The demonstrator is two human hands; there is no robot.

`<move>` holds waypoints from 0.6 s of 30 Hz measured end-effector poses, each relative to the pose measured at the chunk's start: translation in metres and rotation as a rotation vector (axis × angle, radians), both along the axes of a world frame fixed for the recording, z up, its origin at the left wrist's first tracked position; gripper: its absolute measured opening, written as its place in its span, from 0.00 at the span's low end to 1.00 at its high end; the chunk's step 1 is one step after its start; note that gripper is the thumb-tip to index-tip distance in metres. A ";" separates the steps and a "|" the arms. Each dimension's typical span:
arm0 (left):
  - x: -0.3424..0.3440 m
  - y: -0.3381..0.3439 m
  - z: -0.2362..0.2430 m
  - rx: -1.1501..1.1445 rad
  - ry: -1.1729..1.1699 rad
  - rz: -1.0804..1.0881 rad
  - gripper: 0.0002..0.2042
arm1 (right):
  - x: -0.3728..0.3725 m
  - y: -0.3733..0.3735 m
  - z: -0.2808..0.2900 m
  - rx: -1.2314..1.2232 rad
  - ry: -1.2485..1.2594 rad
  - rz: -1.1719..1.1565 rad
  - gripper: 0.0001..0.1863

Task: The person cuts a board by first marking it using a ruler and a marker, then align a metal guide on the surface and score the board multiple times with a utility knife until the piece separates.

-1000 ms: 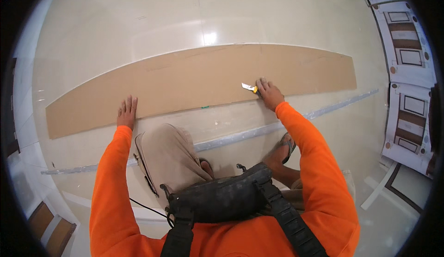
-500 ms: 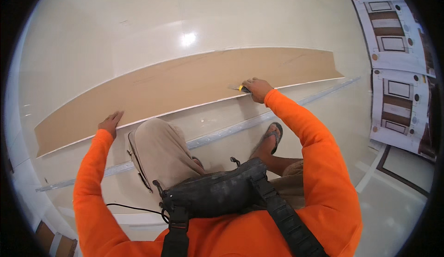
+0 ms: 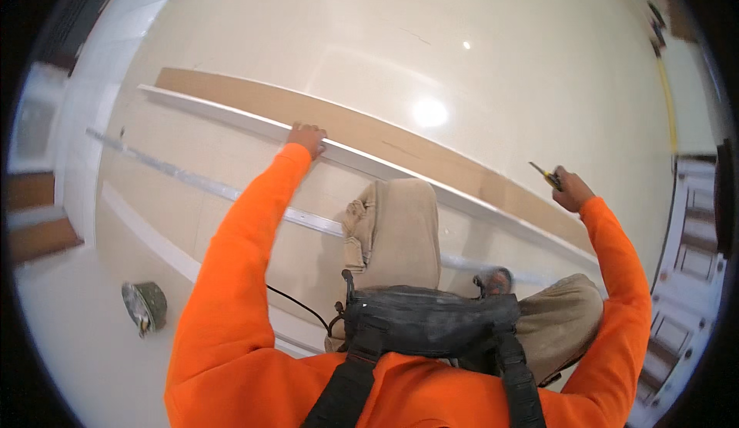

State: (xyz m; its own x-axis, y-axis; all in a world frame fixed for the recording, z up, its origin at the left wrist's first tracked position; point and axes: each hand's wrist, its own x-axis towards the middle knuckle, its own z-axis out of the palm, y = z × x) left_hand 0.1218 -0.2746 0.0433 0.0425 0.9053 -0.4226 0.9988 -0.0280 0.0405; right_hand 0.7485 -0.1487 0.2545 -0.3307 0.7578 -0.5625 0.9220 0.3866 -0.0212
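A long brown-faced plasterboard strip (image 3: 369,137) lies across the floor in front of my knees. Along its near side runs a narrow white-faced section (image 3: 223,114), standing tilted against the brown face. My left hand (image 3: 309,138) is closed over the top edge of this white section, left of my raised knee. Out beyond the strip's far edge at the right, my right hand (image 3: 573,191) grips a yellow and black utility knife (image 3: 551,178). Its blade is out, points up and left, and touches nothing.
A long grey metal profile (image 3: 312,223) lies on the floor between the board and me, passing under my leg. A dark green bucket (image 3: 145,307) sits at the left. Printed door-pattern panels (image 3: 697,235) stand along the right. A black cable (image 3: 296,305) runs by my waist.
My right hand has lifted the knife off the board and out to the right. My left hand now grips the near edge, where a white face shows tilted up. The view has turned.
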 end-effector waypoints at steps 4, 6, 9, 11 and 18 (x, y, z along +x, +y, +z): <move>0.038 0.016 0.007 0.123 0.055 0.203 0.19 | 0.010 0.036 0.075 -0.063 0.465 -0.376 0.12; 0.041 0.011 0.004 0.154 0.135 0.317 0.21 | 0.002 0.030 0.066 -0.085 0.724 -0.515 0.09; 0.057 0.028 0.001 0.149 0.180 0.466 0.24 | -0.037 0.035 0.011 -0.137 0.913 -0.593 0.08; 0.046 0.033 -0.001 0.203 0.244 0.538 0.25 | -0.063 0.042 -0.045 -0.208 1.011 -0.615 0.08; -0.009 0.005 -0.013 0.118 -0.332 1.013 0.31 | -0.234 0.063 -0.217 -0.594 0.923 -0.482 0.09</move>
State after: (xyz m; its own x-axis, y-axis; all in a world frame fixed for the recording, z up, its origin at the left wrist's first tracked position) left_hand 0.1124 -0.2698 0.0301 -0.6547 0.6177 -0.4357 0.4987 0.7861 0.3652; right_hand 0.5141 -0.0858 0.0377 -0.5468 0.6170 -0.5659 0.5119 -0.2885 -0.8091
